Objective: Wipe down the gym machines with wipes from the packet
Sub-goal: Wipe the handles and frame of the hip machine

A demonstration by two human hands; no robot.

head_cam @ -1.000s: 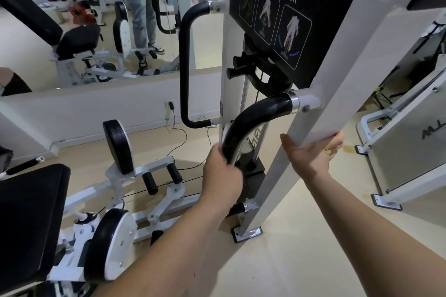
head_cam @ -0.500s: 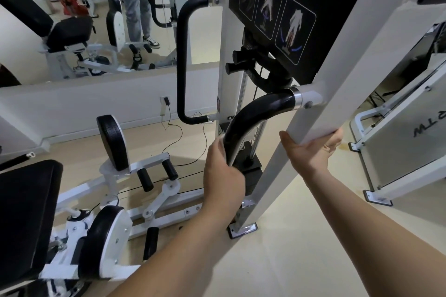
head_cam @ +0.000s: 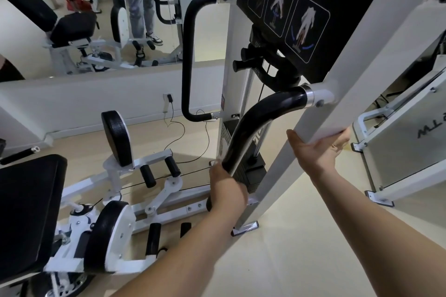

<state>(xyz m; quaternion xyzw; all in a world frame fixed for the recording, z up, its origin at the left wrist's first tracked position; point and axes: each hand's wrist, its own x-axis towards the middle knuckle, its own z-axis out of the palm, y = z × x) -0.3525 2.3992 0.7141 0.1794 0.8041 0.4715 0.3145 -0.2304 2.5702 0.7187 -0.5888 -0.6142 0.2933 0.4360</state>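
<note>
Two hands work on the white gym machine (head_cam: 232,60) straight ahead of me; its black placard (head_cam: 284,14) reads "ABDUCTOR/ADDUCTOR" above three body diagrams, the first word cut by the frame's top edge, so only "IP" survives. My left hand (head_cam: 226,188) is wrapped round the lower end of the black curved handle (head_cam: 255,125), fingers hidden on the far side; my right hand (head_cam: 318,149) lies spread, palm up, against the underside of the slanted white post (head_cam: 357,67), thumb on the near edge. Whether a wipe sits under either palm I cannot tell. Lettering on the neighbouring grey panel (head_cam: 405,152) is tilted and unreadable to me.
</note>
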